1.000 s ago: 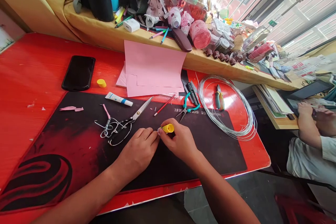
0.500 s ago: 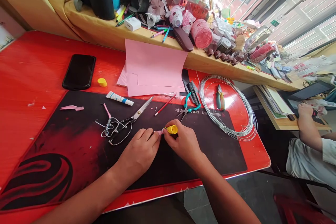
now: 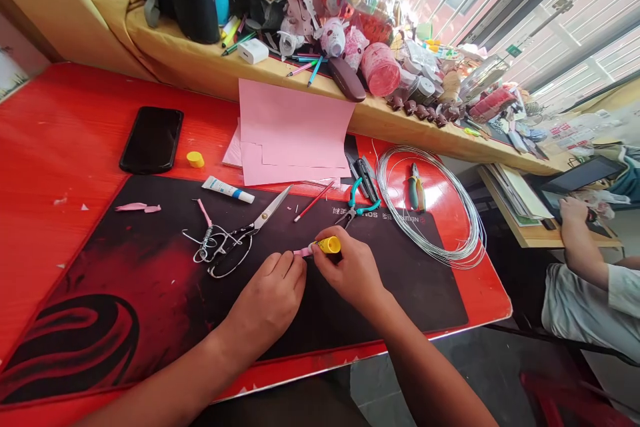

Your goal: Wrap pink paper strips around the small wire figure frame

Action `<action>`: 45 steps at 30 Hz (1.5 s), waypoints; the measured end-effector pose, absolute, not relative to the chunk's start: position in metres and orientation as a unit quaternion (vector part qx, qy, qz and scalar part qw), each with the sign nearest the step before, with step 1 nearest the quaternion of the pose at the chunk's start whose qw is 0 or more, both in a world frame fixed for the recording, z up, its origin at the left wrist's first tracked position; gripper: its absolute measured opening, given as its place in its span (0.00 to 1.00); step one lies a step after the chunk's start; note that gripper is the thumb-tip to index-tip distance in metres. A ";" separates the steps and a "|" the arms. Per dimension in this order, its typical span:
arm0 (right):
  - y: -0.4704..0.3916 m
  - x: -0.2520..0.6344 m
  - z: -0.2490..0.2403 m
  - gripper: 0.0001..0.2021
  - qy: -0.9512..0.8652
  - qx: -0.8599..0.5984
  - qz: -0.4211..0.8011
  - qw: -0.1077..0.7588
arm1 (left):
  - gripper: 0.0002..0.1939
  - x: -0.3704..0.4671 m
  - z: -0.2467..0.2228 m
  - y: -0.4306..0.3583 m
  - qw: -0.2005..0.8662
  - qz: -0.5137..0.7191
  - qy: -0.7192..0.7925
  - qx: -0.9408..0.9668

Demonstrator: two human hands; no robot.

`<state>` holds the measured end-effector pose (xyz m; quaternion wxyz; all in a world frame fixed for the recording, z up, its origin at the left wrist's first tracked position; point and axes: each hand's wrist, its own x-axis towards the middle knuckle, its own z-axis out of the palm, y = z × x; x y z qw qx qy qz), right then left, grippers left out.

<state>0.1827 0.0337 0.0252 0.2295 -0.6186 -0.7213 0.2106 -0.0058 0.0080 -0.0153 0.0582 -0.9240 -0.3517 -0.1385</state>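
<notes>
Red tabletop (image 3: pixel 80 107), toward the near edge, over a dark mat (image 3: pixel 400 300): the left hand (image 3: pixel 273 290) pinches a pink strip (image 3: pixel 303 251) in its fingers; the right hand (image 3: pixel 356 267) grips a yellow glue stick (image 3: pixel 329 245), slid rightward since, baring more strip, presumably glued.

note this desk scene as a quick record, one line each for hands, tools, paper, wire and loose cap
left hand: fingertips on a pink strip
right hand: holding a yellow tube beside the strip
tools: scissors and teal-handled pliers on the dark mat
paper: pink sheets, beyond the mat's middle
wire: silver coil, right of the pliers
loose cap: yellow cap, beside the phone
</notes>
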 end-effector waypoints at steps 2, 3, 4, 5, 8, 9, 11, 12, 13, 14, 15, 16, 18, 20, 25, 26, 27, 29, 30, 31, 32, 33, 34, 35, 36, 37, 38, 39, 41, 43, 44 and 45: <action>0.035 0.182 0.025 0.08 -0.723 -0.616 0.208 0.232 | 0.19 -0.006 -0.016 0.007 0.061 -0.137 -0.352 -0.924; 0.036 0.183 0.026 0.08 -0.723 -0.618 0.205 0.234 | 0.18 -0.005 -0.017 0.007 0.061 -0.136 -0.352 -0.924; 0.036 0.185 0.026 0.08 -0.720 -0.621 0.201 0.236 | 0.18 -0.005 -0.017 0.007 0.061 -0.135 -0.353 -0.924; 0.037 0.188 0.027 0.09 -0.715 -0.626 0.199 0.238 | 0.18 -0.005 -0.018 0.007 0.061 -0.136 -0.354 -0.923; 0.036 0.197 0.030 0.09 -0.696 -0.646 0.199 0.243 | 0.18 -0.005 -0.018 0.006 0.064 -0.144 -0.353 -0.922; 0.036 0.199 0.031 0.09 -0.690 -0.650 0.200 0.247 | 0.18 -0.005 -0.018 0.006 0.065 -0.146 -0.351 -0.922; 0.035 0.199 0.033 0.09 -0.685 -0.653 0.204 0.252 | 0.19 -0.004 -0.016 0.006 0.068 -0.146 -0.350 -0.923; 0.035 0.197 0.034 0.09 -0.687 -0.649 0.209 0.252 | 0.19 -0.004 -0.016 0.005 0.070 -0.144 -0.349 -0.923; 0.035 0.195 0.033 0.09 -0.693 -0.641 0.216 0.248 | 0.18 -0.004 -0.015 0.005 0.072 -0.141 -0.350 -0.923; 0.035 0.192 0.033 0.09 -0.703 -0.631 0.222 0.241 | 0.18 -0.003 -0.015 0.005 0.073 -0.139 -0.351 -0.923; 0.035 0.188 0.031 0.08 -0.715 -0.619 0.228 0.231 | 0.18 -0.003 -0.014 0.005 0.075 -0.137 -0.351 -0.923; 0.036 0.184 0.030 0.08 -0.726 -0.609 0.231 0.222 | 0.18 -0.002 -0.014 0.005 0.077 -0.135 -0.352 -0.923; 0.037 0.177 0.027 0.07 -0.736 -0.598 0.237 0.209 | 0.19 -0.002 -0.014 0.004 0.077 -0.131 -0.353 -0.923; 0.038 0.172 0.026 0.07 -0.738 -0.596 0.242 0.204 | 0.18 -0.002 -0.014 0.003 0.075 -0.131 -0.353 -0.923; 0.040 0.166 0.026 0.07 -0.750 -0.586 0.240 0.191 | 0.16 -0.001 -0.015 0.002 0.073 -0.153 -0.347 -0.922; 0.040 0.165 0.026 0.07 -0.753 -0.584 0.238 0.190 | 0.15 -0.001 -0.015 0.002 0.073 -0.157 -0.346 -0.922; 0.041 0.165 0.026 0.07 -0.755 -0.582 0.236 0.188 | 0.15 -0.001 -0.016 0.002 0.073 -0.161 -0.345 -0.922; 0.041 0.163 0.024 0.07 -0.763 -0.576 0.231 0.184 | 0.15 -0.001 -0.017 0.002 0.073 -0.164 -0.344 -0.922; 0.041 0.163 0.023 0.06 -0.767 -0.572 0.227 0.181 | 0.14 0.000 -0.017 0.002 0.072 -0.164 -0.343 -0.922; 0.042 0.162 0.021 0.06 -0.771 -0.569 0.223 0.178 | 0.14 0.000 -0.018 0.002 0.072 -0.162 -0.342 -0.923; 0.042 0.162 0.019 0.06 -0.775 -0.566 0.219 0.175 | 0.14 0.000 -0.018 0.002 0.072 -0.159 -0.341 -0.924; 0.043 0.162 0.017 0.06 -0.780 -0.562 0.215 0.173 | 0.14 0.000 -0.018 0.001 0.072 -0.155 -0.340 -0.925; 0.044 0.162 0.016 0.06 -0.784 -0.558 0.211 0.173 | 0.13 0.000 -0.018 0.001 0.072 -0.151 -0.340 -0.925; 0.045 0.162 0.015 0.06 -0.787 -0.555 0.206 0.175 | 0.13 0.001 -0.018 0.000 0.071 -0.147 -0.341 -0.926; 0.046 0.163 0.014 0.06 -0.789 -0.552 0.200 0.181 | 0.13 0.001 -0.018 0.000 0.069 -0.142 -0.342 -0.926; 0.047 0.163 0.014 0.06 -0.786 -0.554 0.198 0.190 | 0.13 0.001 -0.017 0.000 0.066 -0.139 -0.345 -0.926; 0.047 0.165 0.015 0.07 -0.778 -0.560 0.200 0.204 | 0.14 0.001 -0.017 0.000 0.064 -0.137 -0.347 -0.926; 0.048 0.167 0.016 0.07 -0.762 -0.571 0.208 0.222 | 0.14 0.000 -0.017 0.001 0.062 -0.137 -0.349 -0.925; 0.047 0.173 0.019 0.08 -0.716 -0.598 0.237 0.270 | 0.15 -0.001 -0.017 0.004 0.058 -0.145 -0.352 -0.923; 0.045 0.181 0.021 0.10 -0.666 -0.612 0.280 0.322 | 0.15 -0.003 -0.019 0.009 0.049 -0.157 -0.356 -0.920; 0.044 0.186 0.021 0.11 -0.642 -0.613 0.307 0.343 | 0.14 -0.004 -0.020 0.011 0.042 -0.163 -0.360 -0.918; 0.043 0.191 0.021 0.12 -0.619 -0.611 0.339 0.359 | 0.14 -0.004 -0.021 0.013 0.035 -0.169 -0.365 -0.915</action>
